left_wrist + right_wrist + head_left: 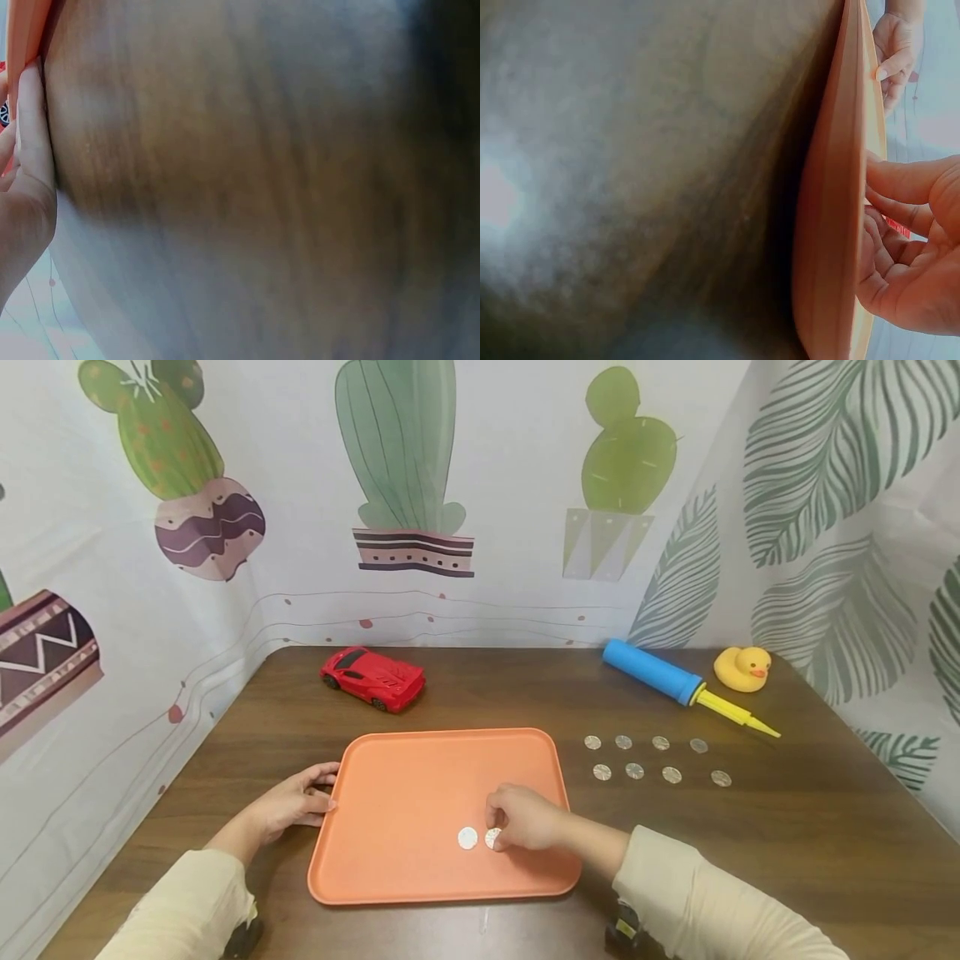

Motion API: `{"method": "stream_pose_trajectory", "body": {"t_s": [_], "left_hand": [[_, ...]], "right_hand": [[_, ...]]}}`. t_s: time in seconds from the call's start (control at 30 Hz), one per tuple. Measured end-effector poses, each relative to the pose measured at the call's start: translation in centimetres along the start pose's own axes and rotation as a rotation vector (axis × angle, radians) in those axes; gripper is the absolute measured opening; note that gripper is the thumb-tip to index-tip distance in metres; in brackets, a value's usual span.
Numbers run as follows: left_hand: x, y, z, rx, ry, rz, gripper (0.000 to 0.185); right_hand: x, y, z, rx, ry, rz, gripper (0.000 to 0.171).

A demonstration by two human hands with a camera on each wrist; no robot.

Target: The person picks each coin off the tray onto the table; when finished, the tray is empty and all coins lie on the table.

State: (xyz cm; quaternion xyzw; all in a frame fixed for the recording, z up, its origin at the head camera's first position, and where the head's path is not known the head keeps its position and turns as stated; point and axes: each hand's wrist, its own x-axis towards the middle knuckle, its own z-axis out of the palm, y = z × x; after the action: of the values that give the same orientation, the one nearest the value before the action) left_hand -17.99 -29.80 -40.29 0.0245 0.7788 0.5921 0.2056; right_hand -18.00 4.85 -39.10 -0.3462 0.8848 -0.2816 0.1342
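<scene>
An orange tray [405, 793] lies on the wooden table. On its lower right part are two silver coins; the left coin [467, 837] lies flat and uncovered. My right hand [528, 818] is over the tray, its thumb and index finger pinching the other coin [492, 837], which they partly cover. My left hand [288, 802] touches the tray's left rim with thumb and fingertips, fingers loosely bent. In the right wrist view the right hand [915, 240] shows behind the tray's raised edge, which hides its fingertips.
Right of the tray, several silver coins [634, 771] lie in two rows. Behind them are a blue and yellow hand pump [652, 672] and a yellow rubber duck [741, 669]. A red toy car [375, 678] stands behind the tray. A cactus-print cloth [517, 527] hangs beyond the table.
</scene>
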Motion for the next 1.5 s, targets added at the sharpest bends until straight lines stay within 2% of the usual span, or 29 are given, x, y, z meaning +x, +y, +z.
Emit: {"method": "stream_pose_trajectory", "body": {"t_s": [0.27,0.53,0.77,0.97,1.07,1.3,1.5], "left_hand": [[0.1,-0.1,-0.1,-0.007,-0.041,0.017,0.069],[0.1,-0.1,-0.2,-0.002,-0.031,0.017,0.068],[0.1,-0.1,-0.2,-0.009,-0.018,0.019,0.068],[0.1,-0.2,-0.2,-0.009,-0.017,0.014,0.067],[0.1,-0.2,-0.1,-0.017,-0.023,0.015,0.068],[0.1,-0.1,-0.1,-0.013,-0.012,0.009,0.067],[0.0,0.0,-0.1,-0.015,-0.011,0.004,0.068]], "right_hand": [[-0.4,0.3,0.0,0.089,0.004,0.022,0.02],[-1.1,0.8,-0.4,0.224,0.016,0.033,0.015],[-2.5,2.1,-1.5,0.444,0.034,0.075,0.01],[-3.9,2.7,-2.8,0.567,0.095,0.084,0.008],[-4.8,3.0,-3.5,0.582,0.123,0.099,0.009],[-6.6,4.6,-4.9,0.474,0.19,0.146,0.009],[-7.7,6.6,-5.4,0.459,0.224,0.185,0.008]]}}
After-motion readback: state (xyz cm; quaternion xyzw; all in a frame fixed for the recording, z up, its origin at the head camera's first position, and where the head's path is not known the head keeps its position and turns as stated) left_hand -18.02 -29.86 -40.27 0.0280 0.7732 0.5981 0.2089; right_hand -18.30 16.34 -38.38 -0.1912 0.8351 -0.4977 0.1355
